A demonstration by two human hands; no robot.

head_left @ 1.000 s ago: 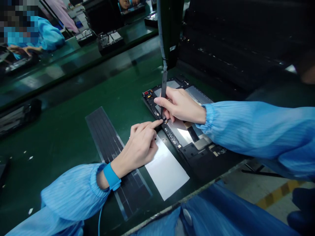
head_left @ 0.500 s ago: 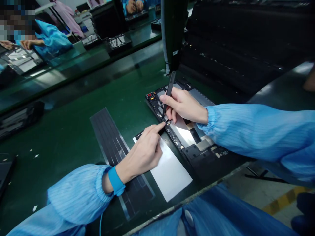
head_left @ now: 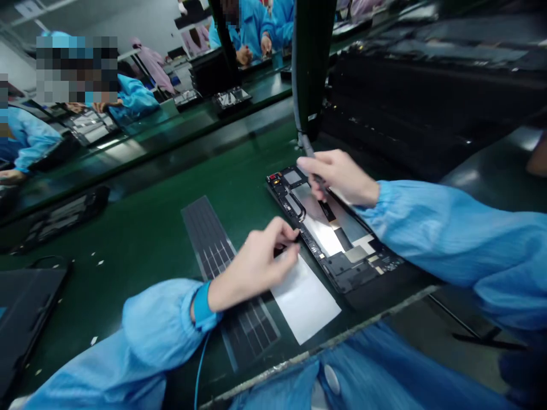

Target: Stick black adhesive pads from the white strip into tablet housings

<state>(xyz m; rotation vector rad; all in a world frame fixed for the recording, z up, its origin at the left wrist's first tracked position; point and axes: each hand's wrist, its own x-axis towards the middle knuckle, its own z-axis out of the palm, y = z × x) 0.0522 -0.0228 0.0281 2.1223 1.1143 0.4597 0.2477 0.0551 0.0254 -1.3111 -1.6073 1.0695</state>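
Observation:
An opened tablet chassis lies on the green belt in front of me, its boards and silver plates showing. My right hand hovers over its far end, fingers closed round black tweezers that point up and away. My left hand rests at the chassis's near left edge, thumb and forefinger pinched together on something small and dark that I cannot make out. A white sheet lies under and beside the left hand.
A dark strip of striped pads lies left of the white sheet. A black post stands behind the chassis, with stacked black trays to its right. Other workers in blue coats sit along the far belt. A dark tray lies at the left.
My right hand has lifted the tweezers off the chassis edge and moved them to the far end. My left forefinger has curled into a pinch. The view has tilted up.

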